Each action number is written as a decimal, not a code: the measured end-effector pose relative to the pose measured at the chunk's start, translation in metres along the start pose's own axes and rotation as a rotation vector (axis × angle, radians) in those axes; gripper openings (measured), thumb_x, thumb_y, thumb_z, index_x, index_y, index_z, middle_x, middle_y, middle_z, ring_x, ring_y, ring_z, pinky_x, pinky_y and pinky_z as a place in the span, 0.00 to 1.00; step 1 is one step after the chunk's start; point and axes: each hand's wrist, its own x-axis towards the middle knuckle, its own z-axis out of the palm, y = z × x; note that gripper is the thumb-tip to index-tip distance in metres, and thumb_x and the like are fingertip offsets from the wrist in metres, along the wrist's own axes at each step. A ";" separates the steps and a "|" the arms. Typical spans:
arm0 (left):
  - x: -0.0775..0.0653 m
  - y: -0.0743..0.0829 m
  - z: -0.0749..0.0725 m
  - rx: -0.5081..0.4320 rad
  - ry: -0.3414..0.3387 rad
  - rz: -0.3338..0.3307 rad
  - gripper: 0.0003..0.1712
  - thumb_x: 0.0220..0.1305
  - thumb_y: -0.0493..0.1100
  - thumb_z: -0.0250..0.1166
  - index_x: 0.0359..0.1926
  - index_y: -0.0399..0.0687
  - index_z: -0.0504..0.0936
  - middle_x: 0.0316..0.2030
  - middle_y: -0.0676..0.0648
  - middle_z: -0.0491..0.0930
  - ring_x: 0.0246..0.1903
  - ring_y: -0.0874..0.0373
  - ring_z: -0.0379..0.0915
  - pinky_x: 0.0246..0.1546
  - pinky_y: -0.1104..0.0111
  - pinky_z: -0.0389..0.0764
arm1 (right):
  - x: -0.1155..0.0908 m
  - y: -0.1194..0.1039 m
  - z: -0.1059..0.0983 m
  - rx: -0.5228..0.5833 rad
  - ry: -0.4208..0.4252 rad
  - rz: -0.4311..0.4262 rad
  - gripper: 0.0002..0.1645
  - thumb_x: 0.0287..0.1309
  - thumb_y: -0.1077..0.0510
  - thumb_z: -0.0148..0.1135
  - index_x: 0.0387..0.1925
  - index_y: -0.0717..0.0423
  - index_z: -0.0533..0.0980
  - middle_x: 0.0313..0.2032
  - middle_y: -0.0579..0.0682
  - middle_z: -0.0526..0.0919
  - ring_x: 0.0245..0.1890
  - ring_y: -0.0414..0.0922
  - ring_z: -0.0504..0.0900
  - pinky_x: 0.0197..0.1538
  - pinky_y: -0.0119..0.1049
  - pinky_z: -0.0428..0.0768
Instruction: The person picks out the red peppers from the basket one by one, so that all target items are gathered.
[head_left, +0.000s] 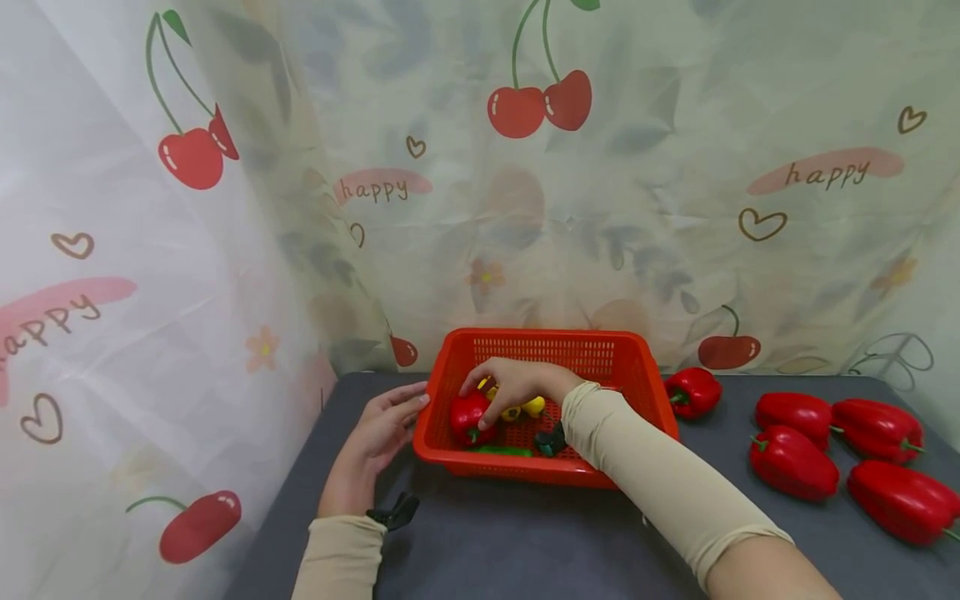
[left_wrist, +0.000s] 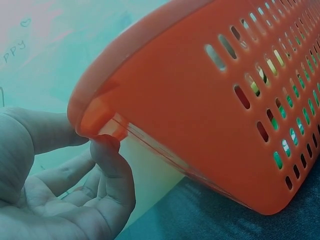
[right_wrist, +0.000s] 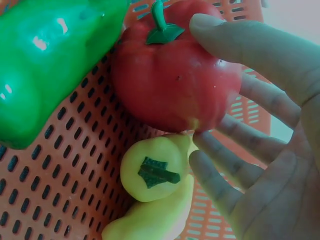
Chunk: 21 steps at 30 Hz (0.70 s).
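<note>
My right hand [head_left: 517,382] reaches into an orange-red plastic basket [head_left: 517,473] and grips a red bell pepper [head_left: 467,417] at its left end. In the right wrist view, the thumb lies on top of the pepper [right_wrist: 175,80] near its green stem, with fingers along its side. Yellow pepper-like pieces [right_wrist: 145,170], one with a dark green stem, lie beside it, and a glossy green pepper [right_wrist: 55,65] lies across from them. At the basket's left rim [left_wrist: 80,107], my left hand [head_left: 382,425] pinches the edge between thumb and finger.
Outside the basket on the right, a red pepper [head_left: 693,392] stands close to its wall. Several longer red peppers [head_left: 795,462] lie farther right on the dark grey table [head_left: 517,542]. A cherry-printed curtain [head_left: 570,217] hangs behind and along the left side.
</note>
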 end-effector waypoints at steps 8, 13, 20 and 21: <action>0.002 0.001 0.003 0.012 0.002 -0.012 0.28 0.75 0.40 0.66 0.72 0.40 0.75 0.57 0.46 0.86 0.49 0.56 0.86 0.51 0.62 0.89 | -0.011 -0.008 -0.012 -0.044 0.048 -0.028 0.34 0.53 0.51 0.83 0.62 0.46 0.82 0.61 0.47 0.82 0.63 0.53 0.77 0.61 0.44 0.84; 0.002 0.000 0.003 0.013 0.002 -0.007 0.28 0.75 0.41 0.68 0.72 0.40 0.76 0.58 0.45 0.86 0.51 0.55 0.86 0.51 0.62 0.89 | -0.027 -0.013 -0.025 -0.036 0.103 -0.033 0.35 0.53 0.52 0.83 0.63 0.45 0.81 0.62 0.47 0.80 0.62 0.52 0.76 0.60 0.43 0.84; 0.000 -0.001 0.001 0.002 0.001 -0.005 0.28 0.75 0.40 0.67 0.72 0.39 0.75 0.58 0.46 0.87 0.51 0.56 0.86 0.51 0.63 0.89 | -0.056 -0.012 -0.040 -0.010 0.250 -0.029 0.35 0.53 0.55 0.83 0.63 0.46 0.81 0.67 0.49 0.76 0.66 0.52 0.73 0.63 0.48 0.85; 0.000 -0.001 0.001 0.001 0.002 -0.004 0.28 0.75 0.39 0.67 0.72 0.39 0.75 0.58 0.46 0.87 0.51 0.56 0.86 0.51 0.62 0.89 | -0.060 -0.011 -0.043 -0.005 0.268 -0.038 0.35 0.53 0.56 0.83 0.63 0.47 0.81 0.68 0.50 0.75 0.67 0.53 0.72 0.64 0.49 0.84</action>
